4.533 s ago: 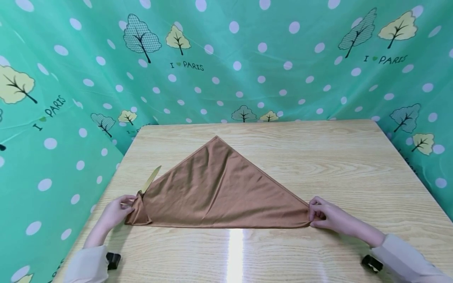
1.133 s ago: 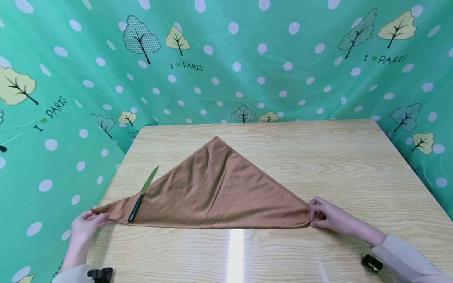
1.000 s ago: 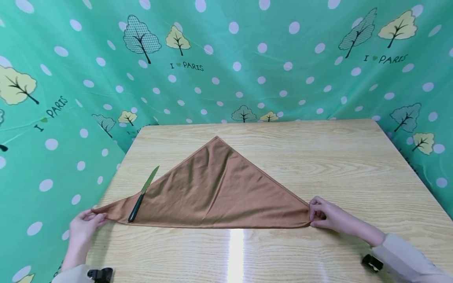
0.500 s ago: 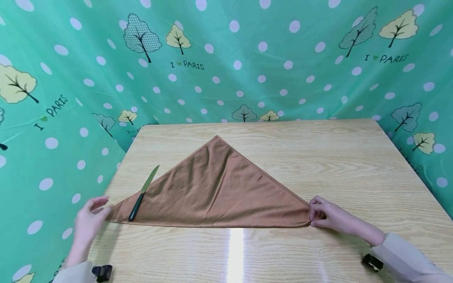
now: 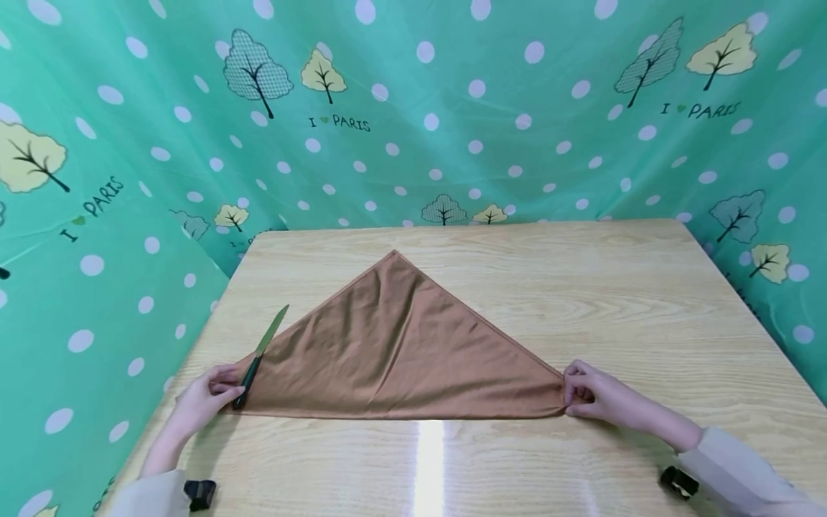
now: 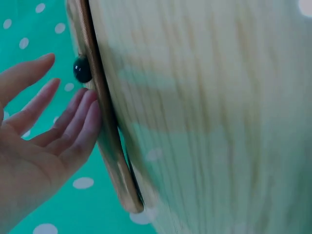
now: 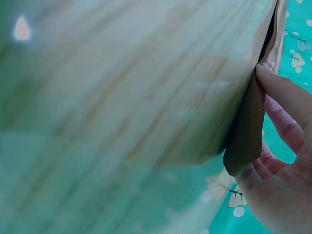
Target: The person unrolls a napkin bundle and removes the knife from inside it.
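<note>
A brown satiny cloth (image 5: 400, 359) lies in a triangle on the table, its tip pointing away. Across its left end slants a knife (image 5: 258, 353), dark handle toward me, blade reaching past the cloth's edge. My left hand (image 5: 203, 395) is beside the handle and hides the left corner of the cloth. In the left wrist view that hand (image 6: 44, 136) has its fingers spread, near the round end of the knife handle (image 6: 82, 69). My right hand (image 5: 597, 395) pinches the right corner; in the right wrist view the corner of the cloth (image 7: 246, 131) hangs below the thumb.
The pale wooden table (image 5: 646, 301) carries the cloth and knife. Behind it and at both sides hangs a green dotted curtain (image 5: 426, 86) with printed trees. A bright light reflection shows on the tabletop in front of the cloth.
Earlier the left corner was folded over the knife handle. My left hand then drew it out leftward, let go, and moved right to the handle. The right hand has stayed put.
</note>
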Tool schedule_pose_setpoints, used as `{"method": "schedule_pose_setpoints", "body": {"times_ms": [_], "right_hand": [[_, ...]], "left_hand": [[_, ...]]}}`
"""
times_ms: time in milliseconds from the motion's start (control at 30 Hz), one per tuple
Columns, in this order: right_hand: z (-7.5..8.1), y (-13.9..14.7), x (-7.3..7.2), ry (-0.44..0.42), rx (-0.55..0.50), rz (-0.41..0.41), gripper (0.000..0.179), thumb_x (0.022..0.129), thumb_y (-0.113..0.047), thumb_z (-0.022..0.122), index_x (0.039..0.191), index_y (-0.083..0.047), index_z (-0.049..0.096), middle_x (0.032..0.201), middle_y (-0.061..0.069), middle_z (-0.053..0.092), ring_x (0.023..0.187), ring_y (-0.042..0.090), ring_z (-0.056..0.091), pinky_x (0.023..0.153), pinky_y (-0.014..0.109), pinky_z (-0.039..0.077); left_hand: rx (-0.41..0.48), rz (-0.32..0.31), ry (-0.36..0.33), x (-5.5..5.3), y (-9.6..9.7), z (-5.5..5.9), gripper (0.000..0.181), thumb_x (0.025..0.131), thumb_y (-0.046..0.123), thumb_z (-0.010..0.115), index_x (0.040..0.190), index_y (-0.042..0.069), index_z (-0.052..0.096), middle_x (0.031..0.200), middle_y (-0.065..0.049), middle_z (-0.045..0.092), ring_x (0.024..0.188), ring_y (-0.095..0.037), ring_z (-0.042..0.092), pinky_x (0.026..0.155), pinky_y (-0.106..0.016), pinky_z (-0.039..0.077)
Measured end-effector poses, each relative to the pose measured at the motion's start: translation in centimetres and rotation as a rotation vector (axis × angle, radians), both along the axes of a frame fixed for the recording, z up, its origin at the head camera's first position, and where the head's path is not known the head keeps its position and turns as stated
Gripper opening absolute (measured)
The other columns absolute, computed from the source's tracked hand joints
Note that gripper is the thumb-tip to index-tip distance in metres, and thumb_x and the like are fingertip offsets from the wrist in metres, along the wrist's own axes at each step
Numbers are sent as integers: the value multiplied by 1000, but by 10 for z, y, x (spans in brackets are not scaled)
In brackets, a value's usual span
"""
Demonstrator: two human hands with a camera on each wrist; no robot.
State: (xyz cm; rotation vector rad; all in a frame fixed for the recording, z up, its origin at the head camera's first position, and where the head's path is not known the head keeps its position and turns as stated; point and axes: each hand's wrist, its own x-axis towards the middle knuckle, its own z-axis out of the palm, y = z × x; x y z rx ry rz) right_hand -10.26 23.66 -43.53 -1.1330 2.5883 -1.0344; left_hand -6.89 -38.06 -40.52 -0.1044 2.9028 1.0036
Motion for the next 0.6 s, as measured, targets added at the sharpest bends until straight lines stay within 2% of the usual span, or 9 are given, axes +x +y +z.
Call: {"method": "schedule_pose_setpoints", "body": {"times_ms": [100,400,600], "right_hand": [[0,0,0,-3,-8,5,15,74,-10,69,75,-17,55,90,1,44,70,4,43,56,20,39],[0,1,0,-25,-11,6,16,75,-11,69,75,-18,54,91,2,45,70,5,43,56,20,39],[0,0,-1,-6,-8,7,17,74,-11,69,75,-19,54,90,1,45,70,5,42,55,20,38]], "left_hand": [[4,-6,-31,-3,0,-3,43,83,4,58,118,-14,42,100,-29,54,75,-10,56,59,-21,46],[2,-45,-50,-13,1,-5,49,76,0,65,115,-19,41,90,-22,54,71,-11,50,58,-21,44],[-49,-51,-66,-16,2,-4,48,75,-3,63,116,-19,44,92,-23,54,74,-17,51,59,-22,43]]}}
